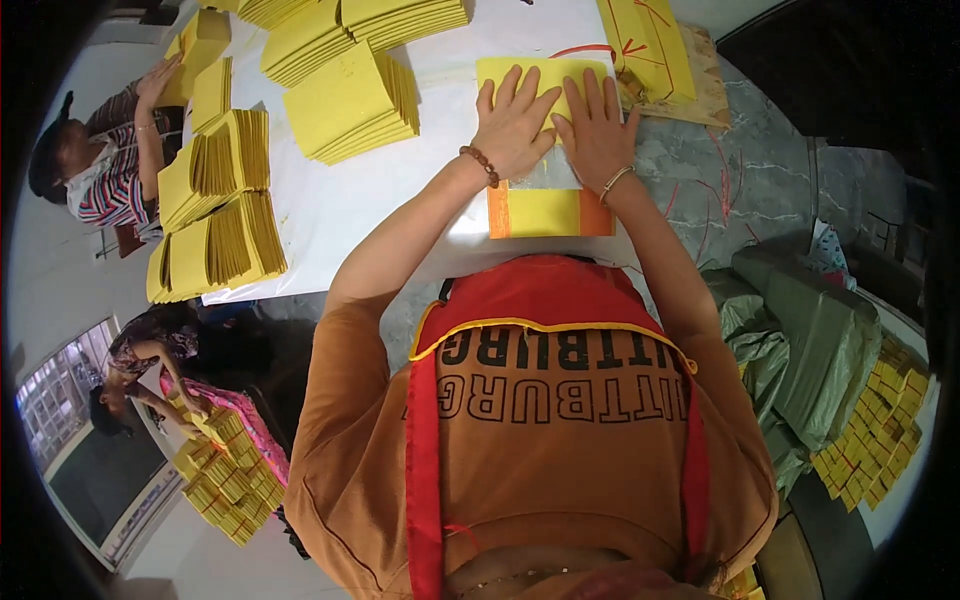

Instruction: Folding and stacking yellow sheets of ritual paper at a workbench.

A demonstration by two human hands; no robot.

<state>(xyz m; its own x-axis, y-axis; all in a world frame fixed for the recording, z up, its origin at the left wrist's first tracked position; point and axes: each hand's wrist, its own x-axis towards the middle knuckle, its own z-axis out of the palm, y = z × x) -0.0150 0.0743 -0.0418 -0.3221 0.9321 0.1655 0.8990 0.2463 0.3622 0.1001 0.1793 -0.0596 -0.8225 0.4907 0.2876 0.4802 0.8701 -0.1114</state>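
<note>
The left hand (515, 125) and right hand (598, 132) lie flat, fingers fanned and gripping nothing. Yellow paper (548, 73) sits beneath them on the white-covered table (385, 190), reaching past the left fingertips.

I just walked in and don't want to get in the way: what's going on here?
The person's left hand and right hand lie flat on yellow paper on the white-covered table. Stacks of yellow sheets sit to the left. One co-worker has a hand at a yellow block; another bends over yellow bundles.
</note>
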